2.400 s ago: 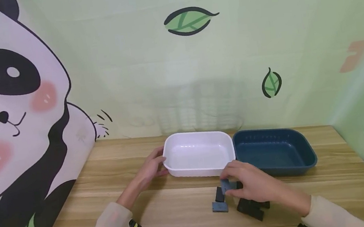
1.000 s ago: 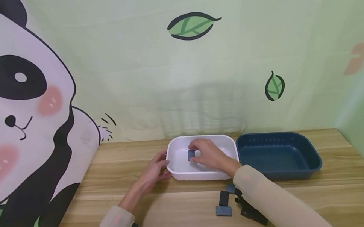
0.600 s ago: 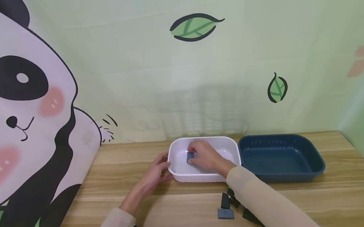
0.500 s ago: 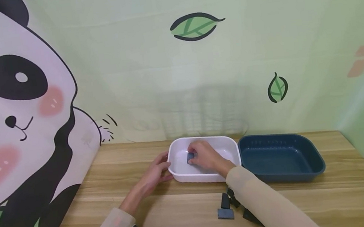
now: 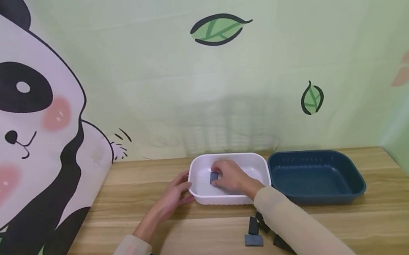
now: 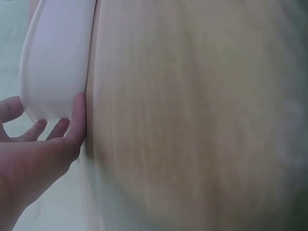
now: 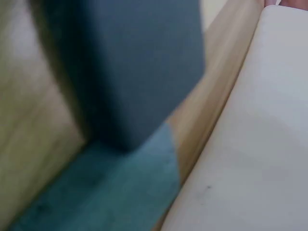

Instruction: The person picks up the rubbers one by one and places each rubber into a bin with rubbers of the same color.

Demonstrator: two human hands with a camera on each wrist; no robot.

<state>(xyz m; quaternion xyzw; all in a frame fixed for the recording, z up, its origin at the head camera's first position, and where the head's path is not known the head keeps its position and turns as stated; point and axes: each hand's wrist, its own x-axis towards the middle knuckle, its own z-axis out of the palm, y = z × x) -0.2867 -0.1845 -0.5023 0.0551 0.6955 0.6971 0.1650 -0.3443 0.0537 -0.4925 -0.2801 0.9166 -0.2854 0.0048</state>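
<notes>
In the head view, my right hand (image 5: 231, 176) reaches down into the white tray (image 5: 258, 170). Its thumb and fingers pinch a small blue-grey rectangular block (image 5: 213, 177), low over the tray's floor at the left end. My left hand (image 5: 172, 196) rests against the tray's left end. In the left wrist view, the spread fingers of my left hand (image 6: 45, 139) touch the end wall of the white tray (image 6: 57, 57). The right hand's fingers are out of the right wrist view, where a dark block (image 7: 144, 62) and a teal block (image 7: 110, 187) show close up, beside the tray's outer wall (image 7: 255, 125).
A dark blue tray (image 5: 320, 199) stands right beside the white one. In front of them on the wooden table (image 5: 200, 247) lie a blue-grey block (image 5: 253, 240), a black block (image 5: 252, 225) and more black pieces (image 5: 281, 243), partly hidden by the right sleeve.
My right hand has carried the blue-grey block from the loose pile up and left into the white tray, then lowered slightly. It has barely moved over the last half second. The left hand stays at the tray.
</notes>
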